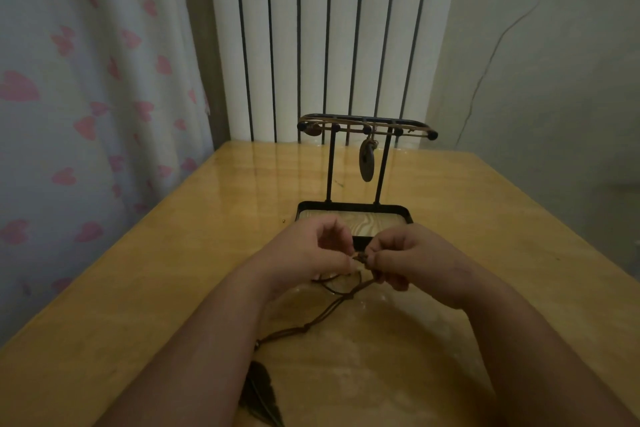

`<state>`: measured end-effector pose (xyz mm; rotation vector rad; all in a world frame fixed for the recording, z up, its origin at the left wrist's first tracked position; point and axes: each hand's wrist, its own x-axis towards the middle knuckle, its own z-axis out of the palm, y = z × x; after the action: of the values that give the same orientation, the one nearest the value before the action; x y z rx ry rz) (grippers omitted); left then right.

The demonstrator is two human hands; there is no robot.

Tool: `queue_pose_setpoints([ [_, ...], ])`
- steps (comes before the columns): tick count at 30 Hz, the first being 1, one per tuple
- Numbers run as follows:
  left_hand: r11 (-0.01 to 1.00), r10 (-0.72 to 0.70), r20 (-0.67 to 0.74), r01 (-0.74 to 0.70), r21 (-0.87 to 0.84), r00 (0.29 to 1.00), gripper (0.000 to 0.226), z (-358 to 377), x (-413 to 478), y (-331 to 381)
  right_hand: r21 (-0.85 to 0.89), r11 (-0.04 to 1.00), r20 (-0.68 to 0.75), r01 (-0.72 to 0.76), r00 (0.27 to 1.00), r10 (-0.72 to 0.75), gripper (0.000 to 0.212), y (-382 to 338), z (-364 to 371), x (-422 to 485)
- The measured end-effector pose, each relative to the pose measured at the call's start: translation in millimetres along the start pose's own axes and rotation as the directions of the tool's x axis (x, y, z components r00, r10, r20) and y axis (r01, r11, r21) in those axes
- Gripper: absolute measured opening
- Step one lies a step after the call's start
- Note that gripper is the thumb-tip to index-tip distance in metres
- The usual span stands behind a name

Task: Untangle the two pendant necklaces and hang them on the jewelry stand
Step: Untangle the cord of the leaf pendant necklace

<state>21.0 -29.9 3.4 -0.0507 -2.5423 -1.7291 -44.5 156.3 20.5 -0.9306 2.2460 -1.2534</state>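
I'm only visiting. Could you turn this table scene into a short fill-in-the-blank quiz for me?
1. The oval pendant hangs ____ the jewelry stand's two uprights.
2. The left hand and right hand pinch the brown cord in ____ of the stand.
3. The feather pendant is beside the ____ forearm.

Missing words: between; front; left.

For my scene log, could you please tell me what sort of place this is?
Probably a room at home: a heart-print curtain and what looks like a white radiator behind a glossy wooden table.
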Motion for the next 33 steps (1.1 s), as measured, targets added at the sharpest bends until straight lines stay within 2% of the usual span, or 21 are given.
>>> queue_pose_setpoints([
  [7, 0.999, 0.019, -0.004, -0.019, 0.049, 1.000, 0.020, 0.9, -0.2, 0.1, 0.089, 0.993, 0.080, -0.077, 0.994, 0.070, 0.019, -1.0, -1.4, 0.0],
  [13, 0.995, 0.004, -0.010, -0.003, 0.101, 1.000, 0.017, 1.4, -1.2, 1.6, -0.098, 0.995, -0.034, 0.014, 0.999, -0.017, 0.006, -0.4, -0.7, 0.0],
  [22, 0.991, -0.016, -0.007, 0.016, 0.130, 1.000, 0.020, 4.2, -0.9, 0.9, -0.150, 0.988, -0.087, 0.023, 0.996, -0.036, 0.009, -4.8, 1.8, -0.6],
  [25, 0.991, 0.006, -0.060, 0.002, 0.137, 0.998, 0.016, 5.6, -1.1, 4.6, -0.115, 0.993, -0.082, 0.008, 0.996, -0.018, 0.011, -5.0, 0.6, -2.1],
  [29, 0.973, 0.124, -0.252, -0.068, 0.220, 0.960, 0.030, 4.0, -1.9, 8.6, -0.092, 0.996, -0.084, -0.011, 0.996, 0.003, 0.009, -6.5, -0.3, -3.5],
  [33, 0.973, 0.128, -0.182, -0.088, 0.214, 0.975, 0.028, 4.1, -4.8, 9.7, -0.085, 0.996, -0.088, -0.018, 0.996, 0.011, 0.009, -8.4, -0.5, -4.2],
])
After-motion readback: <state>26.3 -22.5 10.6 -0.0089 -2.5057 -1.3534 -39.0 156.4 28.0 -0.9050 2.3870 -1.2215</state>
